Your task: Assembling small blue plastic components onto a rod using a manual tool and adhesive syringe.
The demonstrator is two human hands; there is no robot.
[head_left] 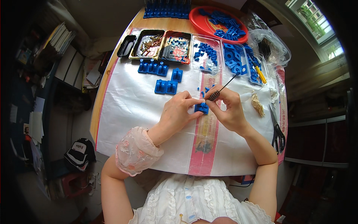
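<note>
Near the table's middle, my left hand (175,113) pinches a small blue plastic part (201,108) between thumb and fingers, steadying it on the sheet. My right hand (230,109) is closed around a dark coiled spring (214,96) just above that part. From the spring, a thin black rod (227,83) with a blue tip slants up to the right. Both hands' fingertips meet at the part's top, so the contact there is partly hidden. Several tiny blue pieces (207,89) lie just beyond my fingers. Farther left sit several similar blue parts (166,87) in short rows.
Trays along the back hold brass-coloured pins (151,45), small nuts (179,46), blue wedges (206,54) and blue plates (234,58). Behind them stands a red basin (193,23) of blue parts. At right lie a yellow-handled tool (260,74), black-handled scissors (278,137) and a crumpled tan scrap (257,105).
</note>
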